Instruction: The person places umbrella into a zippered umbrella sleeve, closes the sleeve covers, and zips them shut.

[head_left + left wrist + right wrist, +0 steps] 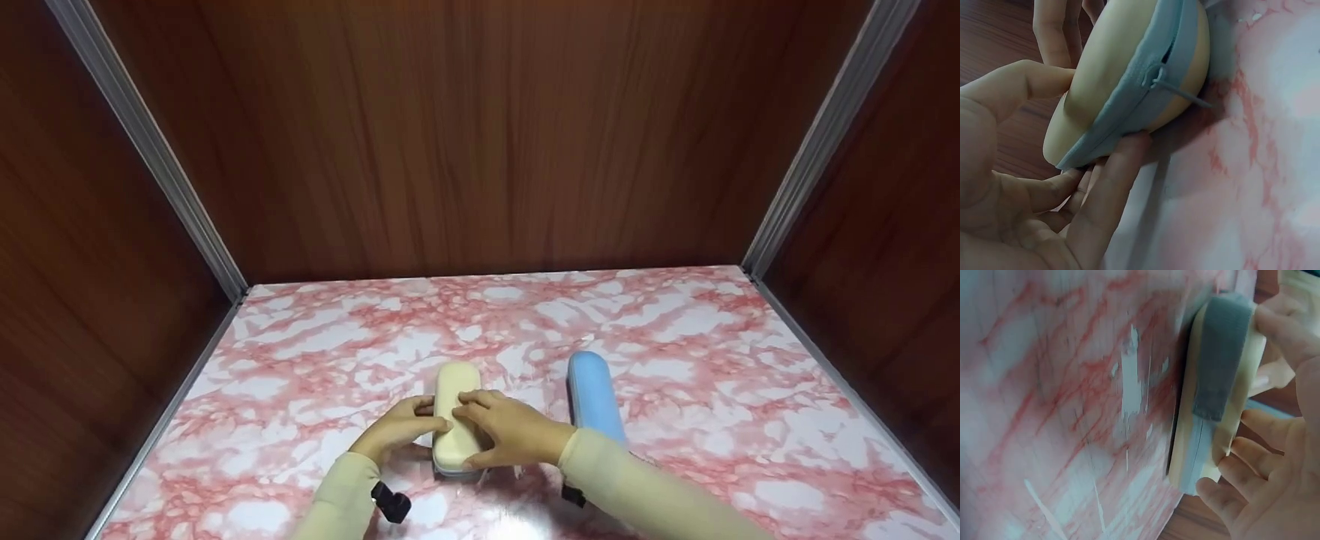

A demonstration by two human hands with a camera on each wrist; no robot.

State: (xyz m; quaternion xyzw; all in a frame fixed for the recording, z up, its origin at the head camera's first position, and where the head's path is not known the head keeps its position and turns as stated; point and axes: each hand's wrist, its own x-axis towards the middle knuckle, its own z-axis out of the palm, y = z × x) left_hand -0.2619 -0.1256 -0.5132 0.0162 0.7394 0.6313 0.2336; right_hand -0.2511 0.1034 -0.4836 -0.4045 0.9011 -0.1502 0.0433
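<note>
A pale yellow zip pencil case (pixel 456 382) lies lengthwise in front of me in the head view. My left hand (pixel 397 431) grips its left side, thumb on top and fingers low along the edge. From the right, my right hand (pixel 521 433) holds it, fingertips across the top and thumb at the near end. The left wrist view shows a grey-blue zip band (pixel 1129 107) with a slider and thin pull tab (pixel 1185 94); a narrow dark slit shows beside the slider. A grey ribbed strip (pixel 1221 354) runs along the side in the right wrist view.
A blue case (pixel 596 394) of similar shape lies to the right, partly behind my right forearm. The red-and-white marbled tabletop (pixel 322 352) is bounded by dark wood panels (pixel 480 142) at the back and sides, with metal posts (pixel 150 150) at the corners.
</note>
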